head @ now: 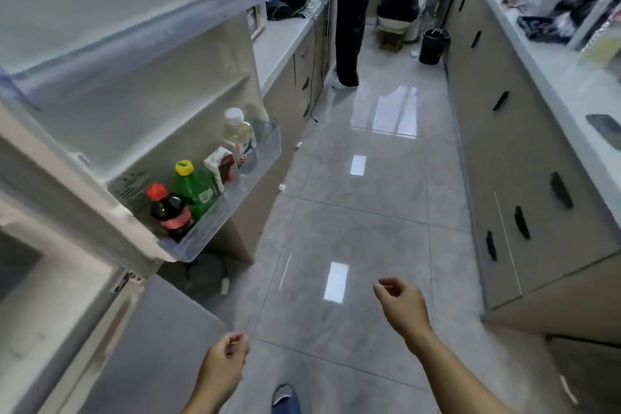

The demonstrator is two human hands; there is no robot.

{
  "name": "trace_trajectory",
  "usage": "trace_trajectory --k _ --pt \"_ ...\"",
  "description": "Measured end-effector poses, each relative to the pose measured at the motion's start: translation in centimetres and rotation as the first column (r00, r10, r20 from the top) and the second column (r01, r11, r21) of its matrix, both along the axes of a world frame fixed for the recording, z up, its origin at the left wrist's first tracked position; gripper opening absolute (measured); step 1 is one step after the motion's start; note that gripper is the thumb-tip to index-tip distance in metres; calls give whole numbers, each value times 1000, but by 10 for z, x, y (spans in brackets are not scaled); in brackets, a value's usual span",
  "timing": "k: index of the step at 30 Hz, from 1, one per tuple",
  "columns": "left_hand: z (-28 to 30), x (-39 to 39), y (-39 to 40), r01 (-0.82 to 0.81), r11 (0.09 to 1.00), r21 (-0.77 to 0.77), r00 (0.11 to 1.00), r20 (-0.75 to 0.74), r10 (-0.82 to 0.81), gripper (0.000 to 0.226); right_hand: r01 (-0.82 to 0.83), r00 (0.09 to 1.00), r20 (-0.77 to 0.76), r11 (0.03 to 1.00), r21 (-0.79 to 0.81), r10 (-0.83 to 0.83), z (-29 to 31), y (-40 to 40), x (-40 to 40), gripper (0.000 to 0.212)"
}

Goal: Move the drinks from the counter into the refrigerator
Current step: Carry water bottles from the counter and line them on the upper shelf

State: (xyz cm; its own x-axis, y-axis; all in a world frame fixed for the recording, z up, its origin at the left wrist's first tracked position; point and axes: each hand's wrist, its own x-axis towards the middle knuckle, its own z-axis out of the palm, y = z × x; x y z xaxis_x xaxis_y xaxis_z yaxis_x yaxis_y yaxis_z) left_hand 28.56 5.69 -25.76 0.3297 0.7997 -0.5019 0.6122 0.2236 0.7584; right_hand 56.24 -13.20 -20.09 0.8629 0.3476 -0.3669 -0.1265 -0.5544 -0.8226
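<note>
From the head camera, both hands hang loosely curled and hold nothing: the left hand (225,357) low beside the open fridge door (141,54), the right hand (400,306) out over the floor. Four drinks stand upright in the bottom door shelf (232,212): cola bottle (169,210), green bottle (195,190), carton (221,166), clear bottle (239,138). Full bottles likely feel heavy and slick; grip mid-body. Any drinks remaining on the bench (551,77) cannot be made out.

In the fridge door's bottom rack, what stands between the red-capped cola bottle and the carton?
The green bottle with the yellow cap, between cola bottle and carton, in the head view.
</note>
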Motion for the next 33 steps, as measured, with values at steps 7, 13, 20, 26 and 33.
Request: trace_trajectory --k 7,13,20,26,33 --pt "-54 -58 18 130 973 -189 920 -343 -189 13 260 938 -164 933 -250 -305 -64 -105 -15 15" --pt "-72 -26 57 232 935 -268 851 -411 -328 16 378 821 -266 830 -409 -505 -93 -157 -56 21" --pt "-68 93 85 297 906 -300 885 -271 -380 17 411 688 -357 745 -526 -632 -103 -178 -66 16" --pt "-53 212 97 348 905 -245 899 -187 -397 9 405 654 -397 741 -535 -644 -112 -168 6 12" --pt "-40 289 110 263 944 -198 909 -277 -311 11 340 705 -433 803 -489 -562 -117 -127 167 16"
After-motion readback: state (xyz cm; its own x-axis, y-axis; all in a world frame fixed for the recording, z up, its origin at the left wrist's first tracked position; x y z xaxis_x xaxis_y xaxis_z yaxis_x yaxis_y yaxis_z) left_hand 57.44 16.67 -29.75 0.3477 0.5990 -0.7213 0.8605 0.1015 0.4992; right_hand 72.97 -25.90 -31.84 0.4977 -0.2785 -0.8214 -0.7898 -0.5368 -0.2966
